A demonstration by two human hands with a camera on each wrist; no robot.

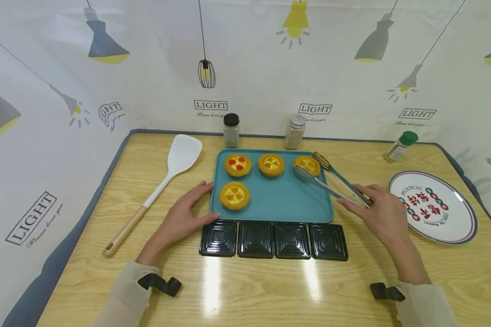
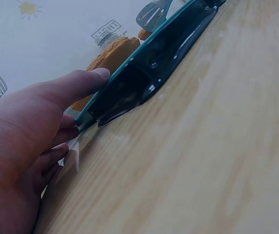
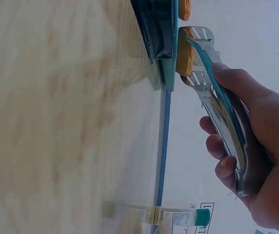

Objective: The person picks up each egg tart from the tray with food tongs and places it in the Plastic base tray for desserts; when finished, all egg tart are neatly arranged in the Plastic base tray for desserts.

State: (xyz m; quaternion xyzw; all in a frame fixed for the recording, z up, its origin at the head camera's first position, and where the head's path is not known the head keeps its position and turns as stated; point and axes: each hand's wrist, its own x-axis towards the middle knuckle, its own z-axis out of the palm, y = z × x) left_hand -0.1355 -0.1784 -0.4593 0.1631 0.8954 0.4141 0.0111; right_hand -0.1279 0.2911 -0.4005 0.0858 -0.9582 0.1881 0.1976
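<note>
My right hand (image 1: 382, 213) grips metal tongs (image 1: 343, 179), the arms held between thumb and fingers. The tong heads stand on either side of an egg tart (image 1: 308, 164) at the back right of a teal tray (image 1: 278, 202); the right wrist view shows them close against this tart (image 3: 184, 51). Whether they squeeze it I cannot tell. Two more egg tarts (image 1: 271, 165) share the back row, one with red topping (image 1: 238, 165), and another tart (image 1: 234, 195) lies front left. My left hand (image 1: 184, 218) touches the tray's left front corner, thumb (image 2: 83, 84) at the rim, fingers relaxed.
Several black square plastic trays (image 1: 255, 239) line the tray's front edge. A white spatula (image 1: 176, 159) lies left, an oval plate (image 1: 454, 222) right. Seasoning jars stand behind: black-capped (image 1: 231, 131), silver-capped (image 1: 295, 131), green-capped (image 1: 401, 146). A printed cloth (image 1: 253, 68) hangs behind.
</note>
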